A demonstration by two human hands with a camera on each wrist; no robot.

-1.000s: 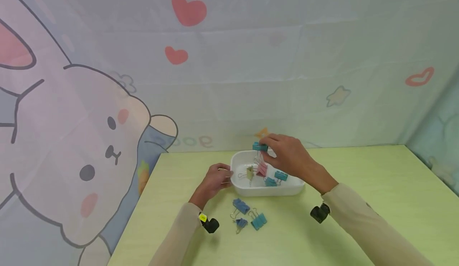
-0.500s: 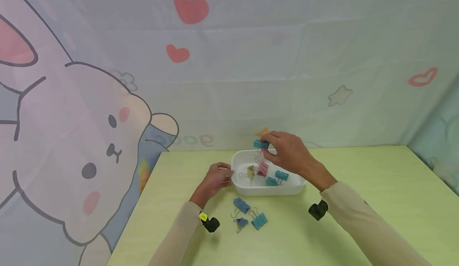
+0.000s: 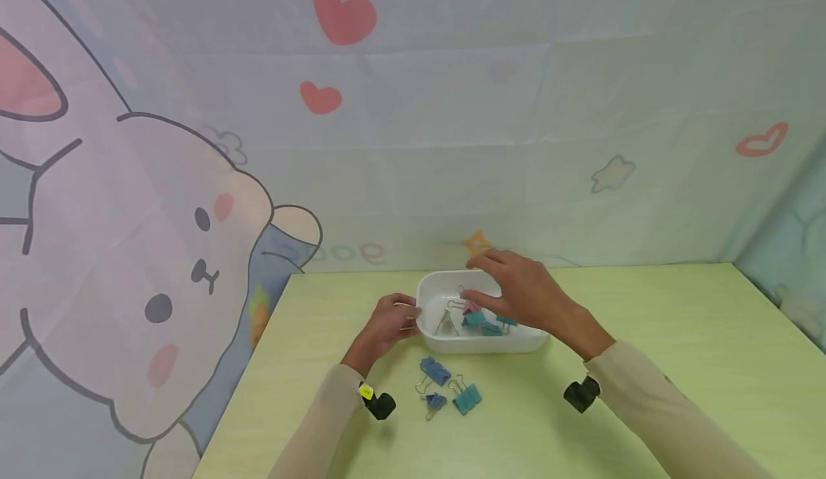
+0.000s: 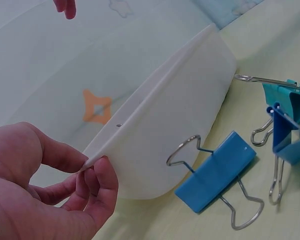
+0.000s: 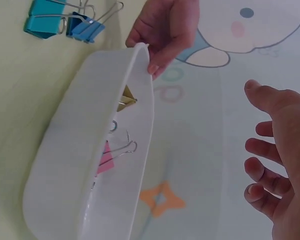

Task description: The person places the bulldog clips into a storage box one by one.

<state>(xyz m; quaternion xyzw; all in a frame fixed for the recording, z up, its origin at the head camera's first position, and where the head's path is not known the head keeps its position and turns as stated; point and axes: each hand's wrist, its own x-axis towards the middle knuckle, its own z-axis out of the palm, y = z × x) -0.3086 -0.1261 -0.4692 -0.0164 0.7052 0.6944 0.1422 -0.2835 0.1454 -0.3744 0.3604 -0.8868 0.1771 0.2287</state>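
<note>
My left hand [image 3: 389,321] pinches the left rim of a white plastic bin [image 3: 477,345] between thumb and fingers, clearly seen in the left wrist view. Above the bin, my right hand [image 3: 525,289] has its fingers spread apart and holds nothing. Inside the bin lie several binder clips: a teal clip [image 3: 474,318] near the middle, a pink clip [image 3: 472,307] partly behind it, and a yellow clip [image 5: 126,99] toward the left end. More teal clips sit to the right, partly hidden below my right hand.
In front of the bin, a blue binder clip [image 3: 435,371], a smaller dark blue clip [image 3: 435,401] and a teal clip [image 3: 467,399] lie on the pale yellow-green table [image 3: 645,393]. A printed cloth [image 3: 452,142] hangs behind the table's back edge.
My right hand has let go of the teal binder clip, which now lies in the bin by the pink one. Its fingers have spread. My left hand stays on the rim.
</note>
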